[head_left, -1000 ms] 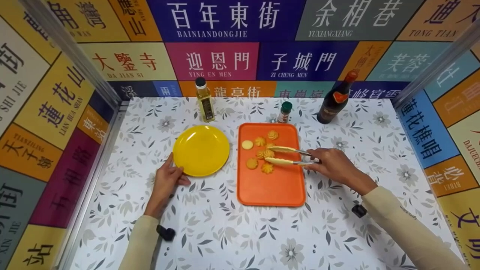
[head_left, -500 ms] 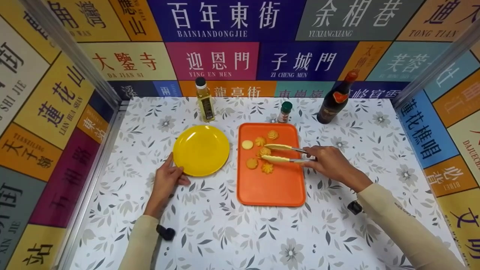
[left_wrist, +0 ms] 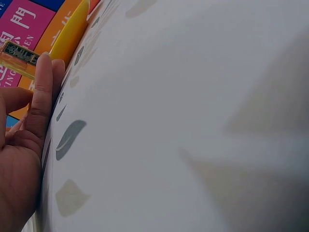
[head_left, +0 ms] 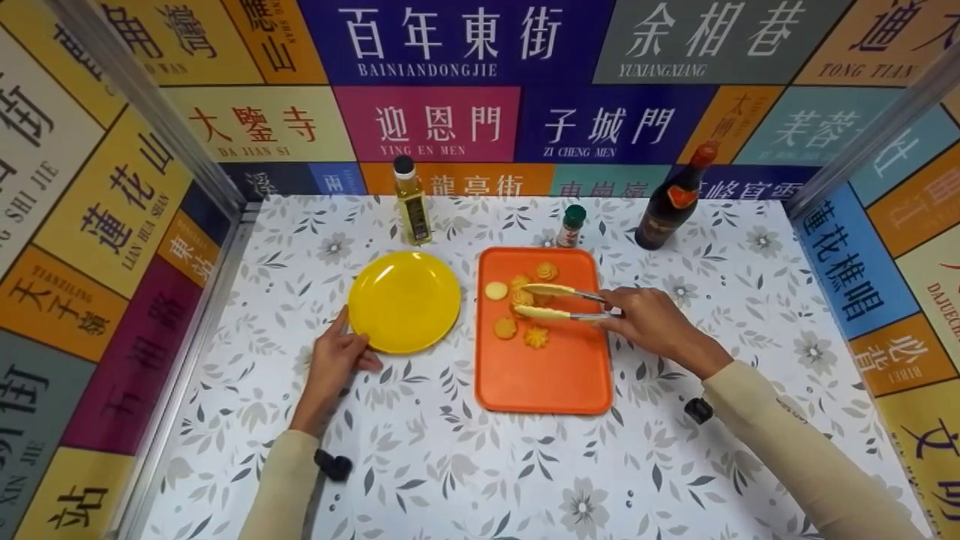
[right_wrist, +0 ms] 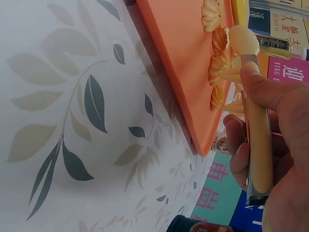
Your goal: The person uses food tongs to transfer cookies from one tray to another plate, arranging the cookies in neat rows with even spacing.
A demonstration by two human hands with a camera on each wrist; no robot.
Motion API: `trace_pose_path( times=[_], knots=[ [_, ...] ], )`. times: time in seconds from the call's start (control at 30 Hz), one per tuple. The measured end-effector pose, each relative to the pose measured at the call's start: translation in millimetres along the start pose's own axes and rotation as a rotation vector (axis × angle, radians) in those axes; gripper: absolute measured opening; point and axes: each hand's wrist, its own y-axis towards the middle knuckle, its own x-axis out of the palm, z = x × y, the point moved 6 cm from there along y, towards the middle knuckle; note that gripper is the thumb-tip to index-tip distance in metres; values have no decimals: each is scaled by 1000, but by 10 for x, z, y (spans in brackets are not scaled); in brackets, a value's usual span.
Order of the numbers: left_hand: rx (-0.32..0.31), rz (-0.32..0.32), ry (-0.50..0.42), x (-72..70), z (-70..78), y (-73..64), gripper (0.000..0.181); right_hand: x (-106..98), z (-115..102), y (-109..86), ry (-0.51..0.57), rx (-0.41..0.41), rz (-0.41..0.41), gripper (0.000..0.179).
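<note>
In the head view my right hand grips a pair of tongs with cream-coloured tips over the orange tray. The tips stand apart on either side of a swirled cookie. In the right wrist view my thumb lies along the tongs, fingers curled behind. Several cookies lie around the tips, with a pale round one at the left. My left hand touches the yellow plate at its near left rim; in the left wrist view two fingers look straight, tips close to the plate.
Behind the plate stands an oil bottle with a black cap. A small green-capped jar is just behind the tray, and a dark red-capped bottle is farther right. Printed panels wall in the flower-patterned tabletop.
My right hand and the tongs have shifted left and slightly away from me, and the tips now surround a cookie farther left. My left hand and the plate stay in place.
</note>
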Motion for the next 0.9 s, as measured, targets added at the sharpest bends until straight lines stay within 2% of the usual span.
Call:
trace_pose_path(
  times=[0.2,0.37,0.53,0.73,0.9],
  knots=[
    [7,5,-12,1,-15,3,76,11,-27,61,1,-23,13,47],
    [53,-6,-18,8,3,-7,75,27,-57,111,1,-48,33,42],
    [95,-21,8,3,13,-6,73,35,-81,172,11,-35,25,42],
    [95,-29,8,-5,-2,13,74,20,-141,269,27,-32,17,43],
    [68,-16,-1,-4,0,18,73,17,-200,359,25,-49,12,43]
  ],
)
